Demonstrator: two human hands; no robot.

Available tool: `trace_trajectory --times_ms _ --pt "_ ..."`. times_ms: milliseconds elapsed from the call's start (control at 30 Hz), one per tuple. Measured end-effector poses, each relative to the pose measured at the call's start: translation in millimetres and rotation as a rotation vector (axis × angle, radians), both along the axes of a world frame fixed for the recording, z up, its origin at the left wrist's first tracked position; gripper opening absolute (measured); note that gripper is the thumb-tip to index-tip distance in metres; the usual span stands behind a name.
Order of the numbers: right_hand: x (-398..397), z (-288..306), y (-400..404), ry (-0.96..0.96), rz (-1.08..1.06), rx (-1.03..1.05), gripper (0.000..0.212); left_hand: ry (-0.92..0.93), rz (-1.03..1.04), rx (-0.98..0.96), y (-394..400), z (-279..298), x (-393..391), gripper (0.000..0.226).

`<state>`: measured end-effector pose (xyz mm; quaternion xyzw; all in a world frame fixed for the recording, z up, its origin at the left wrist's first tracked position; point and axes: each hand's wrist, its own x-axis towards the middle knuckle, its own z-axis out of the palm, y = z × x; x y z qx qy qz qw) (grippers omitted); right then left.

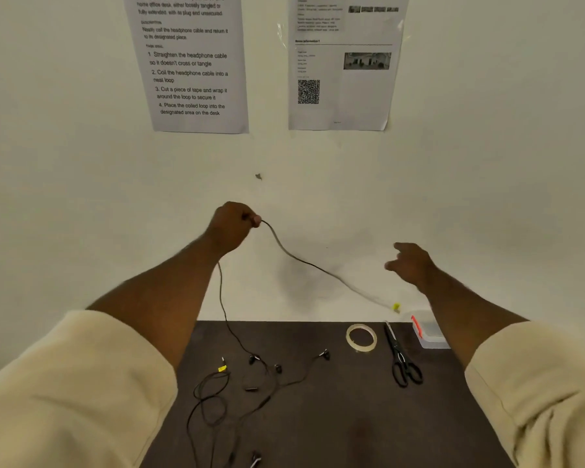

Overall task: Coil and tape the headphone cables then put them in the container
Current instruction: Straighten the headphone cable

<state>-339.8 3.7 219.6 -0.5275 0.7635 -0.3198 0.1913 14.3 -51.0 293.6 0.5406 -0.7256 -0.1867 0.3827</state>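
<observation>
My left hand (232,228) is raised in front of the wall and grips a black headphone cable (304,261). One length swings right, blurred, ending in a plug with a yellow tag (396,307). The other length hangs down past my left wrist to the earbuds (254,359) on the dark desk (335,417). My right hand (411,263) hovers to the right with relaxed fingers, holding nothing, apart from the cable. A second black cable (213,396) with a yellow tag lies loosely tangled on the desk. The clear container with a red clasp (428,332) sits at the desk's back right, partly behind my right forearm.
A roll of clear tape (361,337) lies at the back of the desk, with black scissors (402,359) just right of it. Two printed sheets (196,62) hang on the pale wall behind the desk.
</observation>
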Motion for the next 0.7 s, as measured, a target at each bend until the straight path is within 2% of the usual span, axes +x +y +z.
trace_trajectory --times_ms 67,133,200,300,400,467,700 --pt "32.0 9.6 -1.3 -0.182 0.077 -0.143 0.053 -0.016 -0.078 0.047 3.1 -0.1 -17.5 0.015" --pt "71.9 26.6 1.4 -0.438 0.254 -0.196 0.044 -0.042 -0.162 0.114 5.7 -3.7 -33.9 0.017" --pt "106.4 41.1 4.2 -0.595 0.413 -0.139 0.039 -0.093 -0.239 0.155 9.4 -8.6 -48.4 0.018" --pt "130.4 45.4 6.3 -0.718 0.557 -0.074 0.022 -0.115 -0.277 0.167 14.4 -10.1 -62.8 0.023" --pt "132.8 37.1 6.6 -0.923 0.540 -0.060 0.014 -0.077 -0.295 0.190 18.7 -4.9 -63.6 0.018" --pt "135.6 35.9 7.1 -0.919 0.483 -0.107 0.009 -0.045 -0.318 0.226 22.7 0.8 -60.8 0.017" --pt "130.9 52.1 7.7 -0.576 0.524 -0.216 0.013 -0.037 -0.356 0.377 19.1 9.2 -46.5 0.016"
